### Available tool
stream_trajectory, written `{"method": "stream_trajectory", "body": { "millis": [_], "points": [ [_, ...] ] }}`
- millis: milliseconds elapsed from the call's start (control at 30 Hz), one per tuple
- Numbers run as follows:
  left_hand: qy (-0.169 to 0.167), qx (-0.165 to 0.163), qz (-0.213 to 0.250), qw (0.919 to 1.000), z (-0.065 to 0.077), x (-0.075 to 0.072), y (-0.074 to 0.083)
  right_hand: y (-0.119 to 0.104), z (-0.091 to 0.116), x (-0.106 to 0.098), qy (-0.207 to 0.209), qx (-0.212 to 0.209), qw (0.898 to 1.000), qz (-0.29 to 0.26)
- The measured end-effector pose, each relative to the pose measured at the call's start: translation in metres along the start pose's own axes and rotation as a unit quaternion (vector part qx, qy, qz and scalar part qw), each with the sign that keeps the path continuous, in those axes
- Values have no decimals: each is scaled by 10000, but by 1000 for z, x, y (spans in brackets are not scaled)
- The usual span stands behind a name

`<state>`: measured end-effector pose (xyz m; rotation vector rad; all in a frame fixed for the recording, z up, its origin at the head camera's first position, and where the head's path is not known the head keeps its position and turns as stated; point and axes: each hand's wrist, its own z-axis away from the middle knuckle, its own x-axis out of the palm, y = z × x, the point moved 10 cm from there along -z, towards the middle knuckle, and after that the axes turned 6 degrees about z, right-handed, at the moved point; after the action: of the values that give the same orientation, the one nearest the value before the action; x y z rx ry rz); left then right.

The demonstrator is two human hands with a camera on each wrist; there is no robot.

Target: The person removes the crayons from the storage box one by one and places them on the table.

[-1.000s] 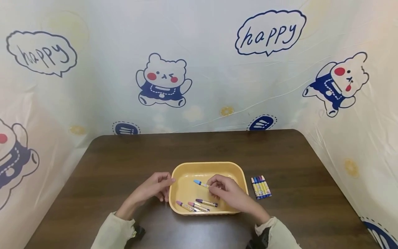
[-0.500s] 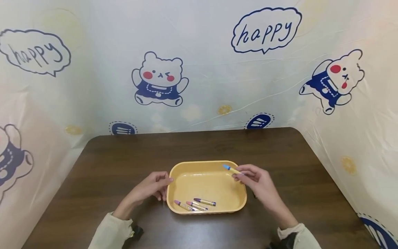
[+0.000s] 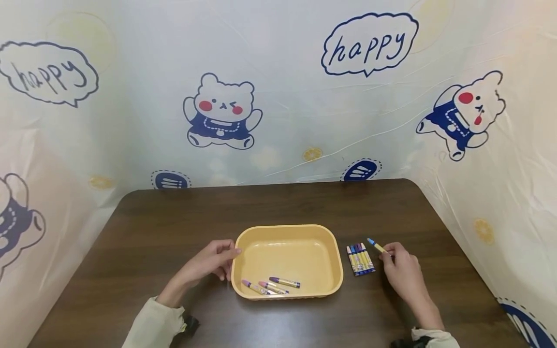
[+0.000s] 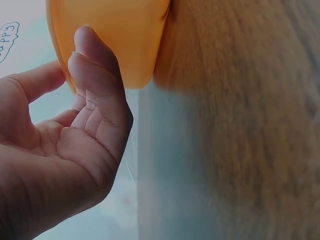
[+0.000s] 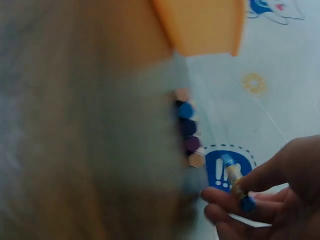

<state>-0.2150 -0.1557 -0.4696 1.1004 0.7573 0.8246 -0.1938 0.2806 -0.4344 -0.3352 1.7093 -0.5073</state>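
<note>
A light-blue crayon (image 3: 376, 245) in a yellow wrapper is pinched between the thumb and fingers of my right hand (image 3: 405, 273), tip pointing up and left. Just left of it, a row of several crayons (image 3: 360, 259) lies side by side on the table; their coloured ends also show in the right wrist view. My left hand (image 3: 206, 263) holds the left rim of a yellow tray (image 3: 296, 258), thumb over the edge and fingers against the outer side. Near the tray's front wall lie a purple crayon (image 3: 256, 287), a pink crayon (image 3: 278, 289) and a dark-purple crayon (image 3: 285, 282).
Everything stands on a dark brown wooden table (image 3: 304, 205). A pale printed curtain (image 3: 287, 72) with bears and lettering surrounds its back and sides. Bare tabletop shows behind the tray and around the crayon row.
My right hand has lifted the light-blue crayon out of the tray and carried it right, past the crayon row. My left hand has stayed on the tray's rim.
</note>
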Motion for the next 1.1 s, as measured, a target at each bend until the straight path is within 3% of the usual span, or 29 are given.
{"method": "stream_trajectory", "body": {
  "millis": [200, 500, 833, 1100],
  "points": [
    [101, -85, 22, 9999, 1, -2, -3, 2, -2, 10, -378, 265, 9972, 591],
    [253, -216, 13, 9994, -2, -3, -4, 11, -4, 21, -849, 350, 9955, 247],
    [369, -339, -52, 9987, -4, -5, -9, 20, -9, 27, -755, -23, 9968, -248],
    [393, -331, -113, 9986, -5, -5, -9, 22, -12, 28, -706, 28, 9971, -298]
  ]
}}
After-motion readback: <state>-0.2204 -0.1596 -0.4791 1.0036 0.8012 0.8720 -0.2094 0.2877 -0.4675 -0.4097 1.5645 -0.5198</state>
